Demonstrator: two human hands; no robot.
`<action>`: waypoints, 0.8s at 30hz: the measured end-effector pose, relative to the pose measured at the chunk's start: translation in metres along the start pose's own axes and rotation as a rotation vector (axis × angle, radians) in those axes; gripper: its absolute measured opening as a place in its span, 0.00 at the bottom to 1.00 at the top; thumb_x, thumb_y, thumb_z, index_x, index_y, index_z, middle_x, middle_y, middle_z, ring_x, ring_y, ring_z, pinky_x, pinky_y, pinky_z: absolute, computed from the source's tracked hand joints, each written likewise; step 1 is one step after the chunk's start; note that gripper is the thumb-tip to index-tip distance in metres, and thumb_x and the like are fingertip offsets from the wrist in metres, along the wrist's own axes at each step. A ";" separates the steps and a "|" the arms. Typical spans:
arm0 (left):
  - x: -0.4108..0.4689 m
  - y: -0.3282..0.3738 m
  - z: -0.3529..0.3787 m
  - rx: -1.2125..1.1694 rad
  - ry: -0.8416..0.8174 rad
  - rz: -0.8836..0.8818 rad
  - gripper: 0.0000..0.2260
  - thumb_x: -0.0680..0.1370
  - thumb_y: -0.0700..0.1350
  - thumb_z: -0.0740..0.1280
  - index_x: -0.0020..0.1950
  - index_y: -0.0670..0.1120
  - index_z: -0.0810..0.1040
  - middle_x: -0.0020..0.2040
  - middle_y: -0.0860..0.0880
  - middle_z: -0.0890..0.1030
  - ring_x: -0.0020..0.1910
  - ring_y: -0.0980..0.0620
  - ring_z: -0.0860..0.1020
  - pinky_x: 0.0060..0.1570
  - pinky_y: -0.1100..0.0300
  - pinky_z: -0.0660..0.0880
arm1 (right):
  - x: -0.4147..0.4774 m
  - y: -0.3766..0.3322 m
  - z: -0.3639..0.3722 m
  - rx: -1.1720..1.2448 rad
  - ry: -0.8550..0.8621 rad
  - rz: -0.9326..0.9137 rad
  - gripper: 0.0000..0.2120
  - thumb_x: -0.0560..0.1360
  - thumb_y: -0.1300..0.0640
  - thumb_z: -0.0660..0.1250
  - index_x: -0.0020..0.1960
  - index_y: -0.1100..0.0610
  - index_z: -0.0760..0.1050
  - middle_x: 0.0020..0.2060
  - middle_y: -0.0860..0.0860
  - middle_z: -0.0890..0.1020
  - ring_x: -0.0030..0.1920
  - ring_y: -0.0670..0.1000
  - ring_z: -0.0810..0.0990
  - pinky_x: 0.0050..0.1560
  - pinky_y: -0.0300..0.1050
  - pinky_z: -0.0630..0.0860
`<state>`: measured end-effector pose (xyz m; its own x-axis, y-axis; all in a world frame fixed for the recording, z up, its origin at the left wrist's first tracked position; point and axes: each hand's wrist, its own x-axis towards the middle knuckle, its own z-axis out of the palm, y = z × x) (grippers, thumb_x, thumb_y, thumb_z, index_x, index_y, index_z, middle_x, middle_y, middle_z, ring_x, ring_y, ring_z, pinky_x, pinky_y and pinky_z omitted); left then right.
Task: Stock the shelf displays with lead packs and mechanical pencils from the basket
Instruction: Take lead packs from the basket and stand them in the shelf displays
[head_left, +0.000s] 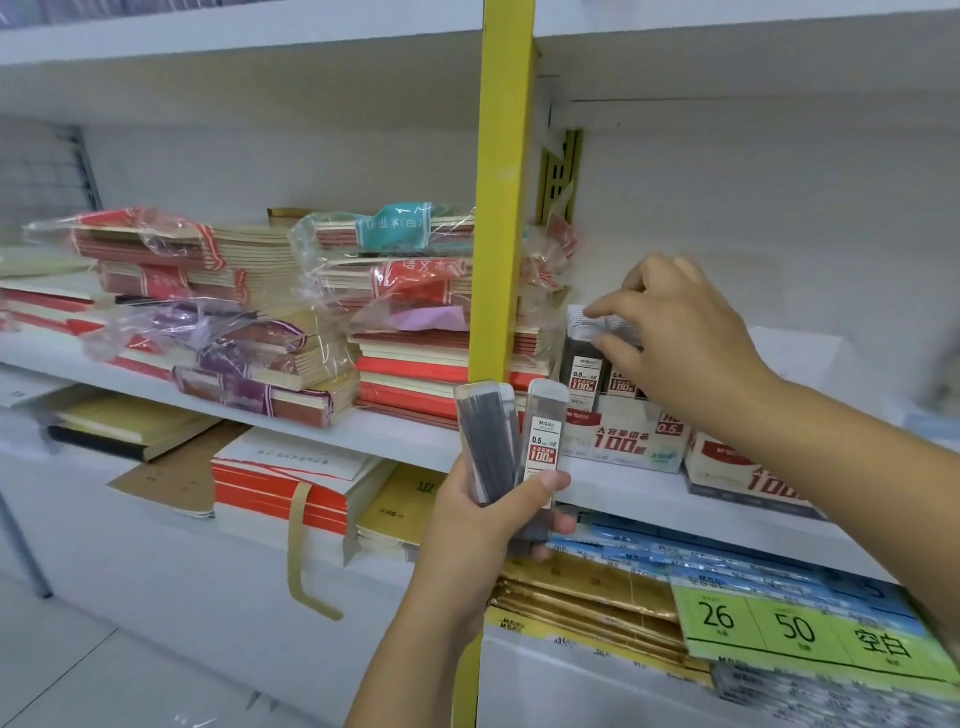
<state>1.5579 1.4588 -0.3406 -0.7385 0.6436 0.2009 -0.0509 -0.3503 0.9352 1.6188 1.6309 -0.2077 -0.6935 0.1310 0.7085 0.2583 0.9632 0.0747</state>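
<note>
Gripping two lead packs (485, 436) fanned out in the left hand (480, 525), right in front of the yellow post (501, 208), and reading "0.5 HB" and "100" on the nearer one. Pinching the tops of two shelved packs (584, 376) with the right hand (685, 338), inside a display box (618, 441) just right of the post, printed "0.5" and "100". Spotting a second box (737, 478) further right, plus green tags (795, 629) showing "26" and "50" lower down.
</note>
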 end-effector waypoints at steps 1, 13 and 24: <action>-0.001 0.001 0.000 0.006 -0.019 -0.001 0.28 0.64 0.58 0.80 0.61 0.55 0.76 0.50 0.48 0.86 0.42 0.47 0.86 0.34 0.61 0.79 | -0.007 -0.004 -0.003 0.089 0.011 0.001 0.13 0.77 0.48 0.65 0.60 0.48 0.78 0.46 0.44 0.72 0.48 0.42 0.65 0.43 0.39 0.64; -0.007 0.006 0.015 0.051 -0.046 0.060 0.18 0.74 0.60 0.66 0.60 0.55 0.75 0.48 0.50 0.86 0.36 0.49 0.85 0.30 0.61 0.79 | -0.048 -0.017 -0.023 0.966 -0.096 0.351 0.11 0.75 0.58 0.71 0.54 0.46 0.77 0.44 0.44 0.85 0.41 0.41 0.83 0.37 0.33 0.77; -0.003 0.000 0.009 0.176 -0.043 0.092 0.07 0.82 0.53 0.63 0.56 0.53 0.74 0.36 0.52 0.77 0.29 0.54 0.74 0.31 0.62 0.74 | -0.002 -0.003 -0.027 0.376 -0.066 -0.027 0.12 0.74 0.53 0.70 0.54 0.41 0.73 0.44 0.35 0.75 0.45 0.35 0.74 0.43 0.31 0.69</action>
<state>1.5663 1.4625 -0.3388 -0.7053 0.6437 0.2968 0.1367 -0.2874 0.9480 1.6377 1.6212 -0.1909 -0.7419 0.1073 0.6619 -0.0168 0.9838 -0.1784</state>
